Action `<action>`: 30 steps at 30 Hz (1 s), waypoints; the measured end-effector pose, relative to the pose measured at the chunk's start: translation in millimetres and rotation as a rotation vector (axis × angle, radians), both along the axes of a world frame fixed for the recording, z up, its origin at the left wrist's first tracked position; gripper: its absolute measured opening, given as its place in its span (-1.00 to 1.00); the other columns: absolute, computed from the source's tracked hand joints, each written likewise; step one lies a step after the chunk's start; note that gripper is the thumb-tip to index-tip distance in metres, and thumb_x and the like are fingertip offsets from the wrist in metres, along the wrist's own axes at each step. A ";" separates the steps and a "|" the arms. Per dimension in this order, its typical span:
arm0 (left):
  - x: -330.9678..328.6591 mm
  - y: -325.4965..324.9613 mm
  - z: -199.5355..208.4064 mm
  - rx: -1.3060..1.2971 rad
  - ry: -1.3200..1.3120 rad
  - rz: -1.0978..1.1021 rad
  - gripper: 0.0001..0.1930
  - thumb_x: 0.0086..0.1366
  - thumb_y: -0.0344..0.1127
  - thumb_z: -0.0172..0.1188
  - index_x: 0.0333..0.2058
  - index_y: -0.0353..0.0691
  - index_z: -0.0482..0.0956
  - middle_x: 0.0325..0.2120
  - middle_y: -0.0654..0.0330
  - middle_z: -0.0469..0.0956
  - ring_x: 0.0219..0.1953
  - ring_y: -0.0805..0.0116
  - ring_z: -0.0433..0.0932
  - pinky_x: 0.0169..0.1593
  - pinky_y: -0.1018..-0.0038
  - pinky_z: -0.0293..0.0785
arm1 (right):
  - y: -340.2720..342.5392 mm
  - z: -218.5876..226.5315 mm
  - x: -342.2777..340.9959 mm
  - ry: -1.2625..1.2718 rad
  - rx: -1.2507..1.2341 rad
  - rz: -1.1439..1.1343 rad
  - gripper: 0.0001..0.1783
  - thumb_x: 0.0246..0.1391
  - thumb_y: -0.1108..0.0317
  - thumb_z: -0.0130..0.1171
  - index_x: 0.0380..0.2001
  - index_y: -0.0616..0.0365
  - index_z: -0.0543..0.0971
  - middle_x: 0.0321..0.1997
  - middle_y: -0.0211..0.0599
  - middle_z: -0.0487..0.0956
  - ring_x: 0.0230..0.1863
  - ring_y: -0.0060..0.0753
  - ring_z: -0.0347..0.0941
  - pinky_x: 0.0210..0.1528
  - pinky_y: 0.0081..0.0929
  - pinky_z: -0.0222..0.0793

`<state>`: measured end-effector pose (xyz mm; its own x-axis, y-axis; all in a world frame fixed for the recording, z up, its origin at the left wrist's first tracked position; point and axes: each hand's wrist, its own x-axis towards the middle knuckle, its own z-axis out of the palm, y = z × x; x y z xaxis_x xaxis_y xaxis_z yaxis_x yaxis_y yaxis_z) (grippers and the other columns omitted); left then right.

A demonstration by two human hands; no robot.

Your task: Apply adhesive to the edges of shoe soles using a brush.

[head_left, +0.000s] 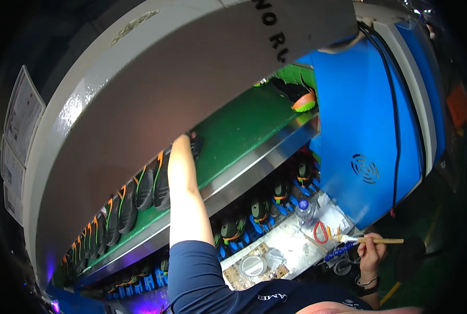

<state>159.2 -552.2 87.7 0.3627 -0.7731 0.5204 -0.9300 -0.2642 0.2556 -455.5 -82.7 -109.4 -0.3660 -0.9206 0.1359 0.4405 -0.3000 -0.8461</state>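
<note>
While the left hand [182, 141] is sitting at a dark shoe [198, 147] on the green belt [241, 131], the hood [139, 99] is hiding its fingers, so I cannot tell how open they are or whether they are gripping. The right hand [370, 254] is holding the brush [391, 241], fingers curled around its handle. Working well is probably calling for a light left touch, keeping neighbouring shoes [144, 186] from tipping, and holding bristles clear of the red loop [320, 234].
</note>
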 end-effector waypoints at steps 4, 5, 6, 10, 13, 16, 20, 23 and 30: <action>-33.7 -61.8 -39.2 0.007 0.348 -0.126 -0.70 -0.05 -0.28 0.05 -0.38 -0.40 0.36 -0.60 -0.03 0.44 -0.55 0.14 0.49 -0.50 0.26 0.49 | -12.9 -0.8 11.0 0.061 0.102 -0.140 -0.84 -0.05 0.36 -0.01 -0.44 0.24 0.37 -0.74 -0.36 0.35 -0.79 -0.68 0.14 -0.75 -0.79 0.01; -40.0 -61.4 -36.7 0.003 0.420 -0.148 -0.70 -0.05 -0.28 0.05 -0.38 -0.40 0.36 -0.60 -0.02 0.43 -0.56 0.14 0.49 -0.50 0.26 0.49 | -14.1 -5.4 10.3 0.062 0.110 -0.161 -0.84 -0.05 0.36 -0.01 -0.44 0.25 0.37 -0.74 -0.36 0.35 -0.79 -0.68 0.14 -0.75 -0.79 0.01; -40.7 -54.6 -33.2 0.000 0.491 -0.160 -0.70 -0.06 -0.28 0.05 -0.37 -0.39 0.36 -0.60 -0.02 0.43 -0.56 0.15 0.48 -0.49 0.26 0.49 | -16.5 -6.3 11.3 0.063 0.099 -0.173 -0.84 -0.05 0.36 -0.01 -0.44 0.25 0.37 -0.74 -0.36 0.35 -0.79 -0.68 0.14 -0.75 -0.79 0.01; -51.5 -20.9 -1.3 0.039 0.767 -0.161 -0.69 -0.07 -0.29 0.05 -0.36 -0.39 0.36 -0.62 0.02 0.41 -0.56 0.18 0.47 -0.47 0.27 0.49 | -14.7 -3.3 13.8 0.076 0.127 -0.176 -0.83 -0.04 0.35 -0.01 -0.42 0.25 0.36 -0.74 -0.35 0.34 -0.79 -0.68 0.14 -0.74 -0.78 0.02; -62.5 9.0 4.0 0.096 0.954 -0.116 -0.68 -0.08 -0.29 0.05 -0.35 -0.39 0.36 -0.64 0.04 0.40 -0.57 0.20 0.46 -0.46 0.27 0.49 | -20.8 0.3 16.4 0.073 0.129 -0.126 -0.83 -0.03 0.35 -0.02 -0.42 0.25 0.35 -0.74 -0.35 0.34 -0.77 -0.67 0.15 -0.74 -0.78 0.03; -54.5 59.2 8.4 0.246 1.109 -0.082 -0.61 -0.14 -0.35 0.04 -0.27 -0.39 0.35 -0.69 0.15 0.31 -0.65 0.26 0.38 -0.43 0.26 0.49 | -34.9 2.2 21.8 0.078 0.083 -0.032 -0.85 -0.03 0.38 -0.02 -0.42 0.26 0.36 -0.74 -0.35 0.33 -0.77 -0.67 0.15 -0.73 -0.77 0.04; -123.8 158.3 33.8 0.147 -0.345 -0.521 -0.47 -0.27 -0.51 0.01 -0.18 -0.48 0.22 -0.34 -0.19 0.38 -0.20 -0.05 0.39 -0.14 0.37 0.32 | -52.6 -0.1 27.7 0.025 0.044 0.103 -0.86 -0.04 0.40 -0.02 -0.42 0.27 0.37 -0.71 -0.31 0.36 -0.76 -0.65 0.17 -0.71 -0.75 0.08; -202.4 220.4 40.1 0.406 -0.373 -0.448 -0.42 -0.27 -0.45 0.13 -0.17 -0.39 0.17 -0.25 -0.19 0.32 -0.16 -0.07 0.34 -0.12 0.27 0.31 | -62.8 2.1 36.4 0.011 0.064 0.143 -0.84 -0.05 0.39 -0.01 -0.41 0.28 0.37 -0.70 -0.30 0.37 -0.74 -0.65 0.18 -0.69 -0.75 0.10; -252.0 213.3 58.0 0.639 -0.252 -0.536 -0.19 -0.27 0.16 0.27 -0.23 -0.47 0.27 -0.28 -0.17 0.36 -0.15 0.07 0.37 -0.11 0.34 0.30 | -53.5 0.0 33.4 -0.010 -0.004 0.206 -0.81 -0.05 0.37 0.00 -0.40 0.30 0.37 -0.69 -0.29 0.38 -0.72 -0.65 0.19 -0.67 -0.74 0.12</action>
